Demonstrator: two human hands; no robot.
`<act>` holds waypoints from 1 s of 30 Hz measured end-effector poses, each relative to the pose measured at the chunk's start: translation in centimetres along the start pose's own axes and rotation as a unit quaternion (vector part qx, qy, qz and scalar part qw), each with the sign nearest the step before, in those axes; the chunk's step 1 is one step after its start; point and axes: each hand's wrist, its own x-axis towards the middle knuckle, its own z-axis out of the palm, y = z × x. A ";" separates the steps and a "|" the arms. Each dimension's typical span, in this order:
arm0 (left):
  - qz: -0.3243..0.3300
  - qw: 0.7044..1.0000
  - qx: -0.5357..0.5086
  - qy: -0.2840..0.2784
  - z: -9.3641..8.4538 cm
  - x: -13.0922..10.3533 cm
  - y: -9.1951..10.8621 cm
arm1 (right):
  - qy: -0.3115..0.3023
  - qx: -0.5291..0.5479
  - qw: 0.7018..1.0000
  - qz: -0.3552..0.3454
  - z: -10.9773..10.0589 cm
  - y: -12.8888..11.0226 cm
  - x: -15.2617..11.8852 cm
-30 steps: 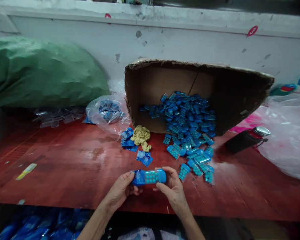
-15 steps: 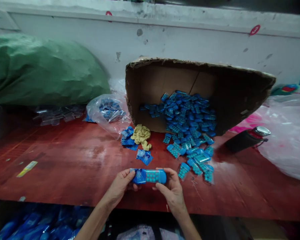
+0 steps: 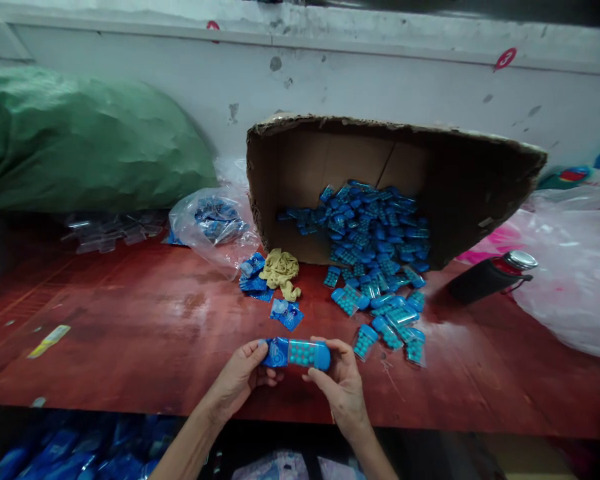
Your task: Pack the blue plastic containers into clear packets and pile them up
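Note:
In front of me, above the table's near edge, my left hand (image 3: 245,373) pinches a blue printed packet (image 3: 277,352) between thumb and fingers. My right hand (image 3: 341,381) grips a clear pack of turquoise balls with a blue rounded end (image 3: 309,354), thumb below and fingers along the far side. Packet and pack lie end to end; whether they touch or overlap I cannot tell. Just beyond them is another blue packet (image 3: 287,315). Loose ball packs (image 3: 365,341) lie to the right of it, spilling from a heap (image 3: 375,223) inside a cardboard box (image 3: 325,157) tipped on its side.
A crumpled yellowish cloth or glove (image 3: 280,268) touches more blue packets (image 3: 253,277). Behind them sits a clear plastic bag (image 3: 205,243). A dark bottle (image 3: 480,279) leans right, near white plastic sheeting (image 3: 575,287). A big green sack (image 3: 90,143) fills the back left of the red table (image 3: 145,333).
Both hands still hold the same packet and pack, now with a thin lighter line between them. The whole view has shifted slightly; nothing else has visibly moved.

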 end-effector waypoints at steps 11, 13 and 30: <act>-0.018 0.999 -0.023 0.040 0.2 0.5 0.1 | 0.035 -0.031 0.999 -0.024 0.0 1.1 -0.5; -0.026 0.998 -0.035 0.041 -0.1 0.7 -0.2 | 0.064 -0.093 0.992 -0.058 -0.5 1.6 0.0; 0.032 0.995 0.099 -0.013 0.9 0.8 -0.2 | -0.066 -0.118 0.990 0.043 1.6 -0.2 1.9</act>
